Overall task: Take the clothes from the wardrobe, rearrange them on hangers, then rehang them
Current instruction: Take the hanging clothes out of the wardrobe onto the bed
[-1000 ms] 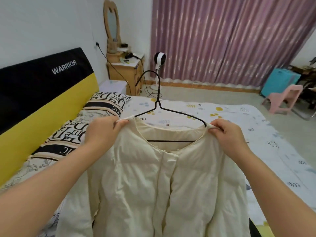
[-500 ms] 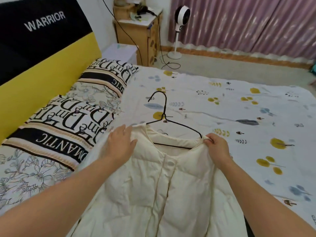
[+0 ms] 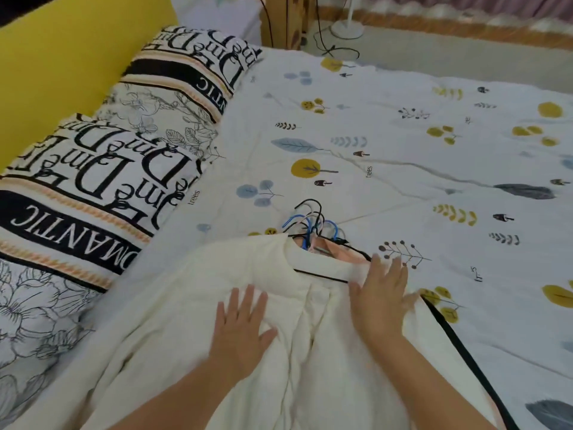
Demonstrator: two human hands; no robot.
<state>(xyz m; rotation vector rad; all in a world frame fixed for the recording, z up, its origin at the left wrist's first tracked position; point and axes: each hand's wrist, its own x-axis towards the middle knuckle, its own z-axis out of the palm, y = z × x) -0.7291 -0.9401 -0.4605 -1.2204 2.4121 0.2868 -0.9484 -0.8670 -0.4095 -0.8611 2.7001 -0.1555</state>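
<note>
A cream padded jacket (image 3: 173,308) lies flat on the bed, on a black wire hanger (image 3: 322,276) whose bar shows in the neck opening. My left hand (image 3: 242,330) presses flat on the jacket's chest with fingers spread. My right hand (image 3: 381,293) lies flat on the jacket's right shoulder by the collar. Under the jacket a pile of other clothes shows as a peach garment (image 3: 344,251) at the neck. Several black and blue hanger hooks (image 3: 310,225) stick out together beyond the collar.
The bed has a white sheet (image 3: 403,156) printed with leaves and trees. Black-and-white lettered pillows (image 3: 102,169) lie at the left against a yellow headboard (image 3: 62,63). A fan base (image 3: 347,29) and cables stand on the floor beyond the bed.
I have lowered the jacket on its hanger onto the pile on the bed. Both hands let go of the shoulders and now lie flat on the jacket. My view tilted down.
</note>
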